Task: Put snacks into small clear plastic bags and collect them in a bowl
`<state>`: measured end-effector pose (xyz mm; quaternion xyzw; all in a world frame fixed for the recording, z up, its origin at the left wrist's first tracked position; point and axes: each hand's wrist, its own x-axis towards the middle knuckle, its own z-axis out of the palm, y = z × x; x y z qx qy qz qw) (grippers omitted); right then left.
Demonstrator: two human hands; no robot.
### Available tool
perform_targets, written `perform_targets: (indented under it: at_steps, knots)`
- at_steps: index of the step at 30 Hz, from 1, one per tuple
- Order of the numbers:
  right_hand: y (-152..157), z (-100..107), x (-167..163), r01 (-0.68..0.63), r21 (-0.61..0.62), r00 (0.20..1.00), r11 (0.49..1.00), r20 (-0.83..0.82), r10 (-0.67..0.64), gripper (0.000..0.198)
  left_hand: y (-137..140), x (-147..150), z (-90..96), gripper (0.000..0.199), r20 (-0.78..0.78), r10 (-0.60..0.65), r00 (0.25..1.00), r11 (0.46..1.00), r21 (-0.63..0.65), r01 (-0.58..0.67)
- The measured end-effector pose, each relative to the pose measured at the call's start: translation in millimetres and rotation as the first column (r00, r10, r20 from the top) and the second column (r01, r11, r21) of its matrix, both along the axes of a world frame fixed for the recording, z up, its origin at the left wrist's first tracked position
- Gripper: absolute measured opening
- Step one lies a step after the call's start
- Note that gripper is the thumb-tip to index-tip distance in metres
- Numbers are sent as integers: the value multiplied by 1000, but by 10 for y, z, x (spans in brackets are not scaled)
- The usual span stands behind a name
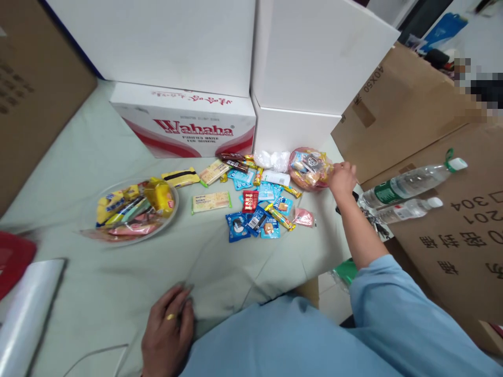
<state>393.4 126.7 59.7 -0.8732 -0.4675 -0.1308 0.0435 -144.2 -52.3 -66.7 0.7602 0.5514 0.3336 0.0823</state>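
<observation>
My right hand (343, 179) is at the right rim of a round pink translucent bowl (302, 186), its fingers closed on the edge. Wrapped snacks (311, 162) fill that bowl. Near the table's front edge my left hand (168, 327), with a ring on it, rests on the cloth, fingers loosely bent and nothing visible in them. Between the hands lie loose packets: a yellow cracker pack (212, 201), a small red packet (250, 201), dark blue packets (238, 226), a yellow stick packet (280, 217) and a pink packet (304, 217).
At the left, a clear bowl (176, 201) holds more snacks. A Wahaha carton (188, 125) and white boxes (296, 128) stand along the back. Two plastic bottles (412, 183) are beside my right arm, near brown cartons (444, 209). A silvery object (29, 314) lies front left.
</observation>
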Motion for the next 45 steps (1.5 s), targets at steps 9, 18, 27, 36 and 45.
perform_targets:
  at_steps: [9, 18, 27, 36, 45]
  knots:
    - [-160, -207, -616, -429, 19, 842, 903, -354, 408, 39, -75, -145, 127, 51, 147, 126, 981, 973, -212, -93]
    - [668, -158, -1117, -412, -121, 905, 903, -170, 390, 39, -110, -216, -35, 24, -3, 78, 997, 995, -54, -78]
    - [932, -120, -1159, -358, -144, 918, 923, -237, 319, 31, -143, -198, -47, 18, 44, 95, 995, 995, -46, -93]
    - [114, 59, -1363, 77, 393, -293, 916, -869, 398, 33, 81, 207, 484, 17, 414, 168, 894, 969, -238, -72]
    - [-565, -300, -2134, 134, 347, -420, 928, -828, 371, 26, 776, 1172, 904, 77, 858, 362, 365, 761, -499, 416]
